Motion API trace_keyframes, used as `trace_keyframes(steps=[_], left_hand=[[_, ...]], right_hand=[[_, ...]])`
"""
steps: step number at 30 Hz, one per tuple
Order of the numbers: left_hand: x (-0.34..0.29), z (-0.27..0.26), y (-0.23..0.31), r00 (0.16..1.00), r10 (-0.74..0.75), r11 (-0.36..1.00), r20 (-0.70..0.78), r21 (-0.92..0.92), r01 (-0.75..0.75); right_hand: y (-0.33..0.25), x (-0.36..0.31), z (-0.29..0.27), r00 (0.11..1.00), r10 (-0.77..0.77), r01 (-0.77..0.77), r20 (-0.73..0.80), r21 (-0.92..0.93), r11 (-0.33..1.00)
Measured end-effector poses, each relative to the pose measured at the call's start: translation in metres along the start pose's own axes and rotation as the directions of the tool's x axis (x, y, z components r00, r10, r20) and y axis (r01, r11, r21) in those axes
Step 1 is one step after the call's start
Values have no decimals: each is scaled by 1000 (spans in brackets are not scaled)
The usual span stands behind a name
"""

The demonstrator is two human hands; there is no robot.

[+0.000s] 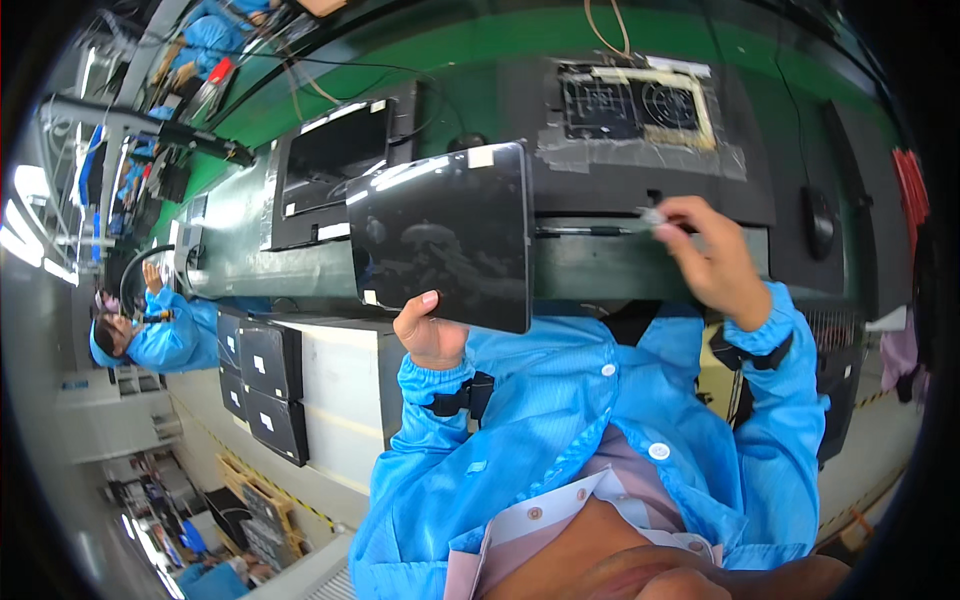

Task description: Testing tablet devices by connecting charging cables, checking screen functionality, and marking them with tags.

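My left hand (435,335) grips a black tablet-like screen panel (445,240) by its lower edge, thumb on the glossy front. The panel is tilted up above the bench, with small pale stickers at its top edge and lower left corner. To the right, my right hand (710,260) is closed in a pinch, a small clear-whitish bit showing at its fingertips; its kind cannot be made out. Beside those fingertips, a slim dark pen-like rod (590,231) lies along the near side of a black mat; whether the fingers touch it is unclear.
Behind the panel lies another dark screen (335,160) on a black board. A taped-down black fixture (635,105) sits on a mat at the back. A black mouse (820,222) is at right. Black boxes (270,360) stand left; a co-worker in blue (175,335) is beyond.
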State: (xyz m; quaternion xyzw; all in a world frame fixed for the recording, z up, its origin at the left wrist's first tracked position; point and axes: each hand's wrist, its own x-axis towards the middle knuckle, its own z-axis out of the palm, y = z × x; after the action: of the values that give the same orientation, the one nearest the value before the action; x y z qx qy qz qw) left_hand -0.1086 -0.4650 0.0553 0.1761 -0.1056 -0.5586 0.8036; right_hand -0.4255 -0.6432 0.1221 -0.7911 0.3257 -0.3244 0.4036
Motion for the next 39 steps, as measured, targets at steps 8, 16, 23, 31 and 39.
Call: trace_keyframes(steps=[8,16,23,31,39], left_hand=[[-3,5,-2,998,21,996,-61,83,-15],[-3,9,-6,999,25,990,-22,136,-21],[-5,8,-7,996,-32,977,-77,206,47],[6,47,-35,985,-125,930,-123,331,159],[66,117,-100,959,-279,872,42,430,234]], right_hand=[[-42,12,57,988,-150,146,34,96,985],[-37,11,61,973,-230,229,4,56,972],[-35,9,42,957,-249,260,146,-56,964],[-24,6,15,827,-547,415,-131,-515,750],[-2,-11,12,939,343,-137,-3,914,382]])
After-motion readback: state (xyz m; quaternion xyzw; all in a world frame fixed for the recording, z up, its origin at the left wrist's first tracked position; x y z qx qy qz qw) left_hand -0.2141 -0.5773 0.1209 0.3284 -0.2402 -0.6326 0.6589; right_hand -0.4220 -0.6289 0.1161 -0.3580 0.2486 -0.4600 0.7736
